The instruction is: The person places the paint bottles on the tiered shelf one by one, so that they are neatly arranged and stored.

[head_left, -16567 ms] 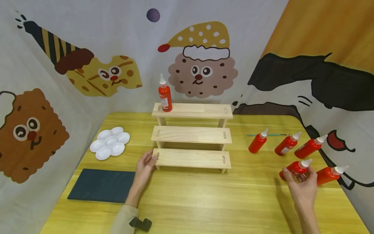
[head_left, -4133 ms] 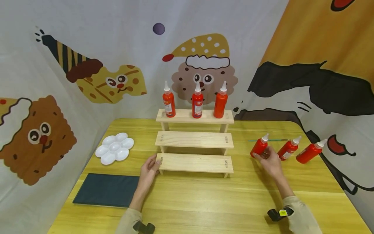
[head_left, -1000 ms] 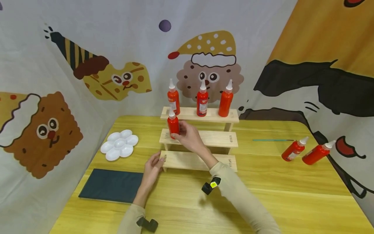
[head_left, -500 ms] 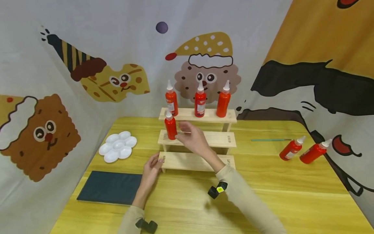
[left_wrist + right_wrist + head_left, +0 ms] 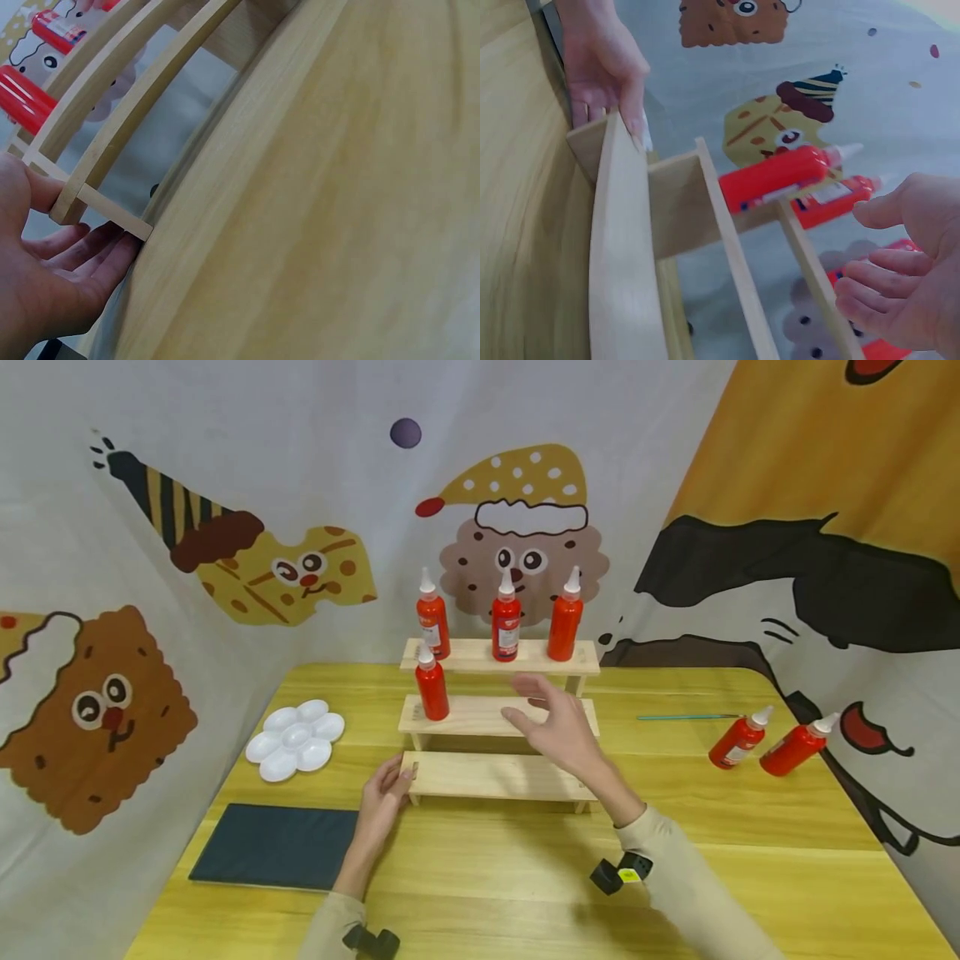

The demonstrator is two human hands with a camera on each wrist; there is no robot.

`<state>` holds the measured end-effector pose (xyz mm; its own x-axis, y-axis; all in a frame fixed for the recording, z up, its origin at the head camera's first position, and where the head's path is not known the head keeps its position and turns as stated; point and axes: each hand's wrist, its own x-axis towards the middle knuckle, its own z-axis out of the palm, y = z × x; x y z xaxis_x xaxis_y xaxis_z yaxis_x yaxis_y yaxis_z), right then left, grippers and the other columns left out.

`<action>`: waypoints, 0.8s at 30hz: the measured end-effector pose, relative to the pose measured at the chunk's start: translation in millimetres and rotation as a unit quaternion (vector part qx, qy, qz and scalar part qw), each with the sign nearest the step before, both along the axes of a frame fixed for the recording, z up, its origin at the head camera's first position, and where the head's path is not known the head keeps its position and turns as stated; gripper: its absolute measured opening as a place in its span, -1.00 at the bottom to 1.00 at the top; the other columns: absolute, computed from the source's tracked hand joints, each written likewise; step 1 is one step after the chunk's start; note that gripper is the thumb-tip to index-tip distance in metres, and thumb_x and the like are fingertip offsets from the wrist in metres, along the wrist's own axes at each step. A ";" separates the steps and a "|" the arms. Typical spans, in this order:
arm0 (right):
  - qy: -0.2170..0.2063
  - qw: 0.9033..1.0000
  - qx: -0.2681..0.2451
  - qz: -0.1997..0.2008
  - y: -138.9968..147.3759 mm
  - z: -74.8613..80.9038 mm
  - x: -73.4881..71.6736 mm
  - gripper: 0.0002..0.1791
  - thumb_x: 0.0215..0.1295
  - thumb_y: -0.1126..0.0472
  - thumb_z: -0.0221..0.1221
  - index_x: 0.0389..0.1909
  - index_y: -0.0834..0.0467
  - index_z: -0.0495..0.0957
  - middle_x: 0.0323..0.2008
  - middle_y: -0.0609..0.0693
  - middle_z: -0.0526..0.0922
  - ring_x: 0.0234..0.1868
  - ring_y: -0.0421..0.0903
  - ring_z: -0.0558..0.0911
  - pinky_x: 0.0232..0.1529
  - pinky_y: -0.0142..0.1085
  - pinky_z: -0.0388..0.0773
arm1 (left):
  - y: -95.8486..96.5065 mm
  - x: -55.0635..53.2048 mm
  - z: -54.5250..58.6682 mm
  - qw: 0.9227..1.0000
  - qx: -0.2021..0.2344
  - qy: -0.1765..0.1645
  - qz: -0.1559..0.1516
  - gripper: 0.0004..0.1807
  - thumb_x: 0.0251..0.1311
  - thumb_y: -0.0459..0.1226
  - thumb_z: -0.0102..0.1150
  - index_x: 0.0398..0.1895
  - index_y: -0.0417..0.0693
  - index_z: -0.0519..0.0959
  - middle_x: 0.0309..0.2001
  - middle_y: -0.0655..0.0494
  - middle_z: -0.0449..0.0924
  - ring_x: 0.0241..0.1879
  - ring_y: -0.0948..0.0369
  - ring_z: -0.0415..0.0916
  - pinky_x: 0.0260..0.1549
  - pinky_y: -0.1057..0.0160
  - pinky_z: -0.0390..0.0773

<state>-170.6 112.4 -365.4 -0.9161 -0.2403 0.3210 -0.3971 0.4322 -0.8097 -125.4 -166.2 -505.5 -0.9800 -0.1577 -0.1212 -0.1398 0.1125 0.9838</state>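
A three-step wooden display rack [image 5: 480, 775] stands mid-table. My left hand [image 5: 381, 800] holds the left end of its lowest step, thumb on top and fingers around the leg in the left wrist view. On the left of the middle step stands a red squeeze bottle [image 5: 432, 693] with a white pointed nozzle. Three like it, a left bottle [image 5: 431, 620], a centre bottle [image 5: 506, 627] and a right bottle [image 5: 566, 628], line the top step. My right hand [image 5: 558, 727] hovers over the right part of the middle step, fingers spread and holding nothing.
Two more red bottles, one nearer [image 5: 735, 745] and one farther right [image 5: 792, 753], stand on the table's right side. Behind them lies a thin teal paintbrush [image 5: 686, 717]. A white flower-shaped palette [image 5: 295, 739] and a dark flat rectangular board [image 5: 273, 846] lie at left.
The right hand has put a bottle from the table's right on the middle step, let go and drawn off rightward. Earlier, two more bottles joined the top step. The left hand has stayed.
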 end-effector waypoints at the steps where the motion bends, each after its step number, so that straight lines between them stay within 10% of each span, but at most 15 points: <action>1: 0.002 1.000 0.000 -0.006 4.9 1.9 1.8 -0.51 0.34 0.21 0.34 0.25 0.23 0.50 0.21 0.15 0.63 0.25 0.11 0.59 0.30 -0.01 0.50 | 0.0 -0.3 -0.2 1.000 -0.001 -0.001 0.000 -0.42 0.51 -0.15 0.07 0.48 -0.21 0.31 0.33 -0.34 0.46 0.25 -0.12 0.50 0.02 0.17 0.62; 13: 0.037 0.995 0.003 -0.095 68.6 11.8 20.5 -0.52 0.37 0.24 0.30 0.26 0.28 0.48 0.21 0.21 0.60 0.26 0.18 0.56 0.30 0.07 0.46 | 0.7 1.5 1.9 1.000 0.005 0.000 0.001 -0.44 0.52 -0.18 0.06 0.48 -0.23 0.31 0.31 -0.35 0.48 0.23 -0.11 0.51 0.01 0.21 0.62; 24: 0.043 0.968 0.022 -0.245 134.3 14.9 32.6 -0.35 0.38 0.17 0.29 0.41 0.27 0.34 0.31 0.25 0.51 0.30 0.20 0.49 0.36 -0.19 0.42 | 1.1 0.3 0.9 1.000 0.001 0.002 0.000 -0.44 0.52 -0.18 0.06 0.48 -0.23 0.31 0.31 -0.35 0.48 0.23 -0.10 0.52 0.00 0.16 0.63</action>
<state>-138.0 246.7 -350.5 -0.8938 0.2023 0.4002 -0.2003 0.6184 -0.7599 -125.0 -165.1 -504.6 -0.9805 -0.1580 -0.1168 -0.1352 0.1112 0.9846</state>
